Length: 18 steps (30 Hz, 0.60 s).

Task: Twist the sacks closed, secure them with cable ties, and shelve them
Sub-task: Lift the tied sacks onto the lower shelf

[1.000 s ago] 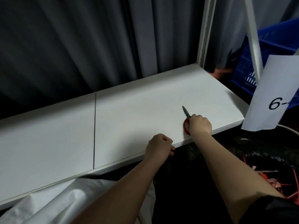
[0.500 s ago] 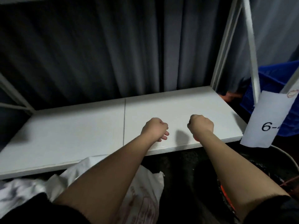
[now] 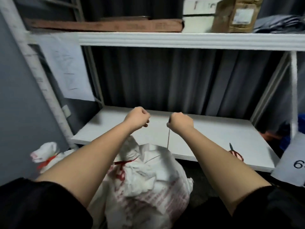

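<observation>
A thin strand [image 3: 168, 138], apparently a cable tie, is pinched in the curled fingers of the right hand [image 3: 180, 121] and hangs toward the sack [image 3: 148, 187]. The left hand [image 3: 137, 119] is curled too; whether anything is held there cannot be told. The white woven sack stands on the floor just before the lower shelf [image 3: 206, 139], its neck already bound in red [image 3: 125, 161]. It is judged soft, bulky, probably heavy; it is best gripped below the tied neck and under the base. Red-handled scissors [image 3: 235, 152] lie on the shelf.
</observation>
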### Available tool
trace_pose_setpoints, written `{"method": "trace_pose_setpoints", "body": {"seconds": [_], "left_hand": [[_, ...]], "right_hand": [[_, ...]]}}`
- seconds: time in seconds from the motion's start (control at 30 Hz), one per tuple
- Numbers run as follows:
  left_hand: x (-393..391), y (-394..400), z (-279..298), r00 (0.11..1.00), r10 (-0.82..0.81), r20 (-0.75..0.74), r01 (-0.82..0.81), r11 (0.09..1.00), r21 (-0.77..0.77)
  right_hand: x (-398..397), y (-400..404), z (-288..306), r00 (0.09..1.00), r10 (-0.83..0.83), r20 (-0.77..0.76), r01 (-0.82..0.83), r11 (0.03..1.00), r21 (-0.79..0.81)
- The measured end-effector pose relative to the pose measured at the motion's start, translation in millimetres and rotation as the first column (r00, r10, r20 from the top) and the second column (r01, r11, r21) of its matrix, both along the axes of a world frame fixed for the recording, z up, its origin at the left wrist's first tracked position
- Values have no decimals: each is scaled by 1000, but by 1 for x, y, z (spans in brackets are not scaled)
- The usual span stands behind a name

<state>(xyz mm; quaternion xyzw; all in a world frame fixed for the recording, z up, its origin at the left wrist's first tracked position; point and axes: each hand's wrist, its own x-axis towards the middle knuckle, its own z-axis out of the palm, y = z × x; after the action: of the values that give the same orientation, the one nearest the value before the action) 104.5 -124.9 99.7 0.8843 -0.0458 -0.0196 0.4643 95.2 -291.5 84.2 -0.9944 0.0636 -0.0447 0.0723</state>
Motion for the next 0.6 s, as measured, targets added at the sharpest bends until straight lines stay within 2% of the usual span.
{"method": "trace_pose_setpoints", "body": {"seconds": [0.23,0.33,0.43,0.6], "left_hand": [[-43,148,-2,937,311,157,-301,950,-81],[-61,199,-12,874,433,221,-442,897,-12],[-74,239,-33,809,546,219,-572,817,77],[-89,282,-74,715,694,84,-686,673,277]], "right_hand": [[-25,144,16,970,243,12,-243,970,-5],[-28,197,7,943,332,-15,-332,943,12],[-29,241,-6,914,401,-56,-401,916,17],[-27,285,-41,878,468,-100,-467,884,35]]}}
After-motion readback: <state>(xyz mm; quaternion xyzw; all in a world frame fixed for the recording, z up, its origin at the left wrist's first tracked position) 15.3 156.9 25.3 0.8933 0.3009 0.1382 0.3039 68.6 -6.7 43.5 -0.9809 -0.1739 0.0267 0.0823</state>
